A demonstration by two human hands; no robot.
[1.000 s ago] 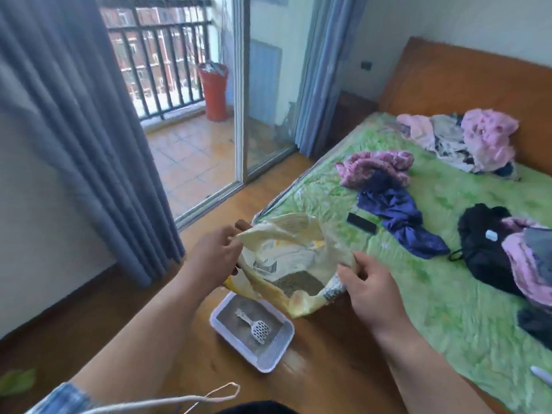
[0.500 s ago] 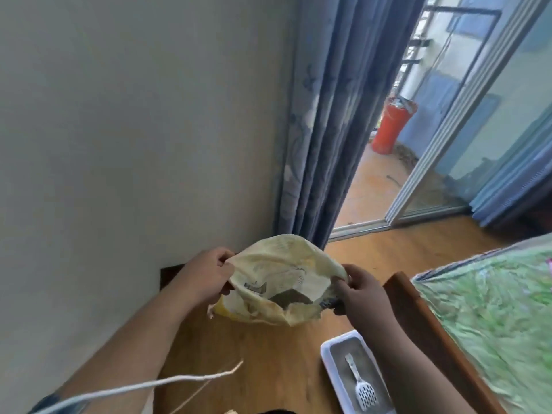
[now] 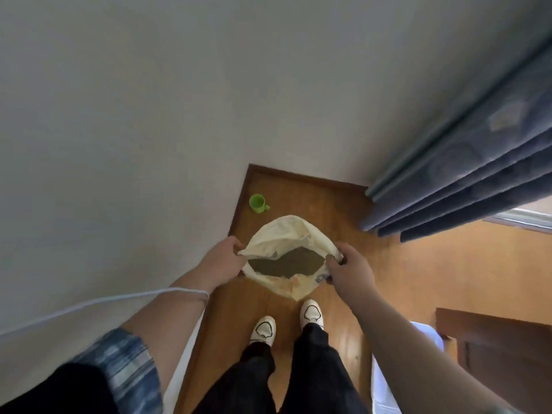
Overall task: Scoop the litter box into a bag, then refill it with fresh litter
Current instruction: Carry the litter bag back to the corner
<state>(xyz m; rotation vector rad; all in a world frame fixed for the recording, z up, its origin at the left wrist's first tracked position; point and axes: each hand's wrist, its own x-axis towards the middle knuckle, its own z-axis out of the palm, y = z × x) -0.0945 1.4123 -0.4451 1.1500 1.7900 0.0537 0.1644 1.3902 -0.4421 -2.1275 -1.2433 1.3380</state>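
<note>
bag held open, left hand fingers clamped on its 9 o'clock rim, right hand likewise at 3 o'clock; either slipping could spill litter.

text: none legible | litter bag print: too blurred

Both arms reach forward and down, converging in front of the body. Left hand: fingers curled, pinching the left rim of the bag, knuckles up. Right hand: back of hand to camera, fingers curled over the right rim. Hands level, apart, mouth of bag spread between them. Forearms bare; left sleeve pushed up near elbow. Standing, legs straight, left shoe slightly behind right shoe.
</note>
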